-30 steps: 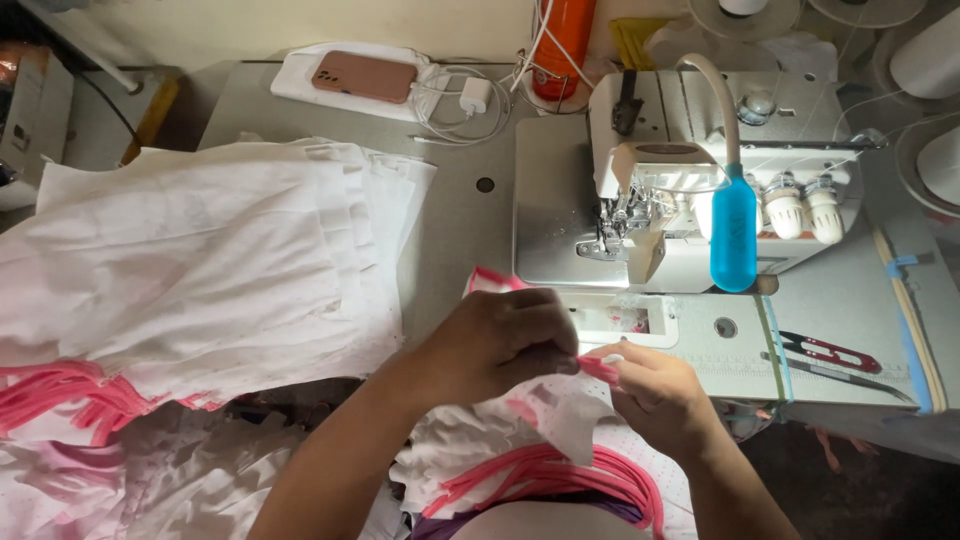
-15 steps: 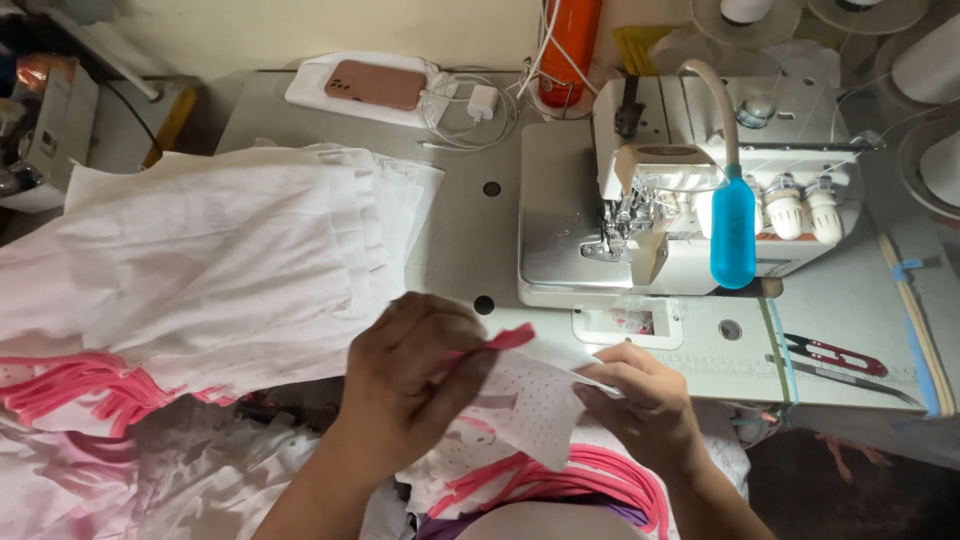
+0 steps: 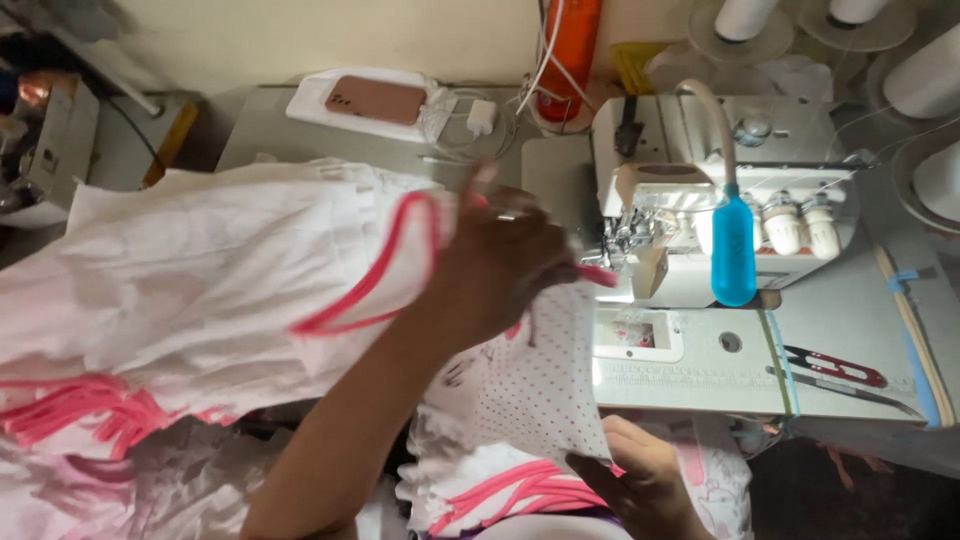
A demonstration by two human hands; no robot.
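My left hand (image 3: 497, 265) is raised over the table and grips the top of a white dotted fabric piece (image 3: 545, 385) with pink trim. It holds the cloth close to the presser foot of the white overlock sewing machine (image 3: 700, 215). My right hand (image 3: 640, 480) pinches the lower edge of the same piece near my lap. A pink band (image 3: 375, 275) loops over the cloth by my left wrist.
A stack of white fabric pieces (image 3: 190, 280) with pink bands covers the table's left. A phone (image 3: 375, 100) on a white tray lies at the back. A blue bottle (image 3: 733, 255) hangs on the machine. Thread snips (image 3: 835, 370) lie at the right; thread cones (image 3: 925, 80) stand behind.
My left hand has lifted the dotted piece up and forward from my lap to the machine's foot. My right hand has dropped lower, still on the cloth's bottom edge.
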